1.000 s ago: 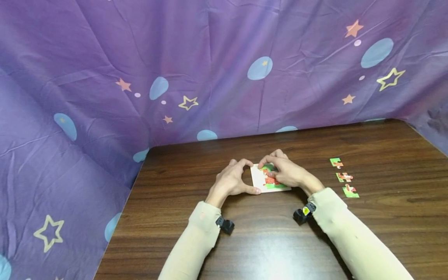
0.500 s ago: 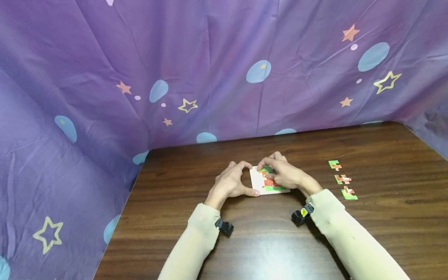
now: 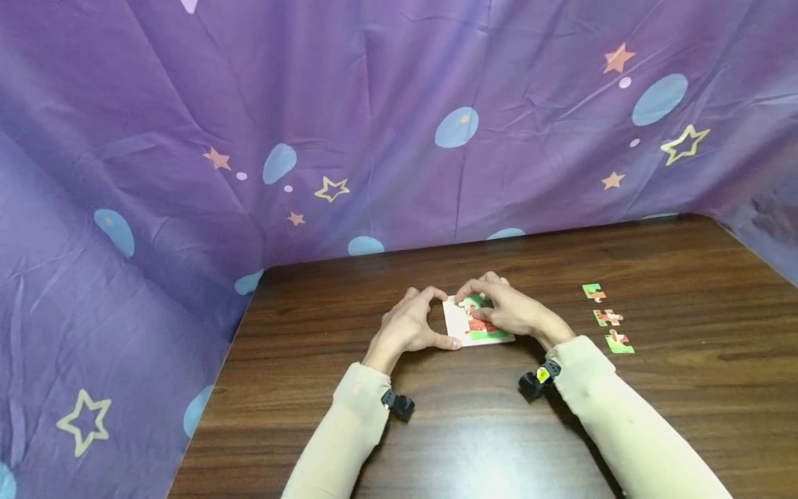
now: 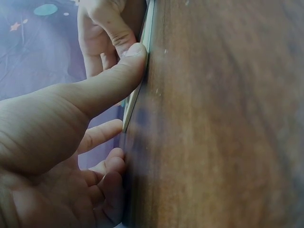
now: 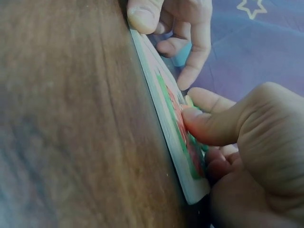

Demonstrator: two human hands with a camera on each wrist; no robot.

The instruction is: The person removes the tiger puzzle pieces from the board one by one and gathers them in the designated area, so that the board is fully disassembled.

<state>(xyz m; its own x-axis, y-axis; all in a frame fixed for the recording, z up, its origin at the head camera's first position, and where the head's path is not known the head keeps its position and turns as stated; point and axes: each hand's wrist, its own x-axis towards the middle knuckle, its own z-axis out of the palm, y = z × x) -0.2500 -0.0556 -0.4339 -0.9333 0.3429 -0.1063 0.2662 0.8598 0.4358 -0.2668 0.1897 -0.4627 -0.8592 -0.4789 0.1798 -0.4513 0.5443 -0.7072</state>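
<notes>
A pale puzzle board [image 3: 456, 324] with a partly filled green and red picture lies on the table in the head view. My left hand [image 3: 406, 323] holds it from the left, thumb on the near corner and index finger at the far one. Over the picture, my right hand [image 3: 510, 309] pinches a small puzzle piece [image 5: 189, 101] between thumb and index finger. Only a yellow-green edge of that piece shows in the right wrist view; the fingers hide most of it. The left thumb [image 4: 135, 51] presses on the board's edge in the left wrist view.
Three loose puzzle pieces lie in a column right of the board: a top one [image 3: 594, 292], a middle one [image 3: 607, 317] and a near one [image 3: 619, 342]. The brown wooden table [image 3: 312, 360] meets a purple cloth backdrop [image 3: 399, 125] at the back and left.
The head view has shifted slightly. Both hands keep their places at the board, and a little more of the piece under the right fingers shows. The loose pieces have not moved.
</notes>
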